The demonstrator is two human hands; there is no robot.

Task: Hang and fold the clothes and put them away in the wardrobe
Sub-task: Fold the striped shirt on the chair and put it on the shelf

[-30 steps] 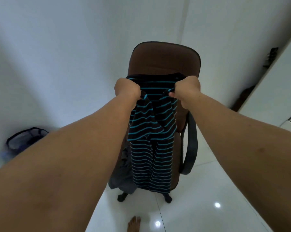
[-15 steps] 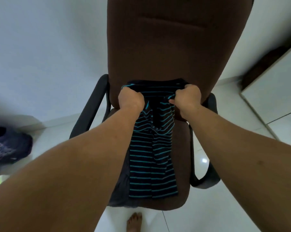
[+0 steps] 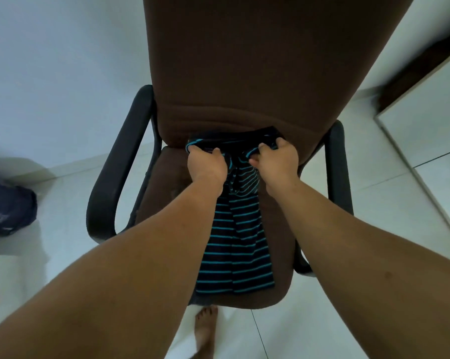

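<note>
A person's left hand (image 3: 207, 165) and right hand (image 3: 277, 161) are each gripping the top edge of a black T-shirt with thin turquoise stripes (image 3: 237, 244), fingers curled tightly into the bunched fabric, the two hands sitting near each other at the back of a seat. The garment is lying lengthwise down the seat cushion of a brown fabric office chair with black plastic armrests (image 3: 244, 73), its upper edge reaching the foot of the backrest and its hem lying close to the front lip of the cushion. A sliver of grey cloth (image 3: 196, 301) is peeking out beneath the hem; what it is cannot be told. The person's bare foot (image 3: 205, 330) is standing on the glossy white tiled floor (image 3: 322, 320) just in front of the chair. A dark bundle (image 3: 7, 208) is lying on the floor to the left, and a white cabinet with a dark top (image 3: 431, 130) is standing at the right. The step in hand appears to be laying the shirt flat for folding; the next move likely calls for spreading the bunched shoulders wide and smoothing the fabric before any fold is made.
</note>
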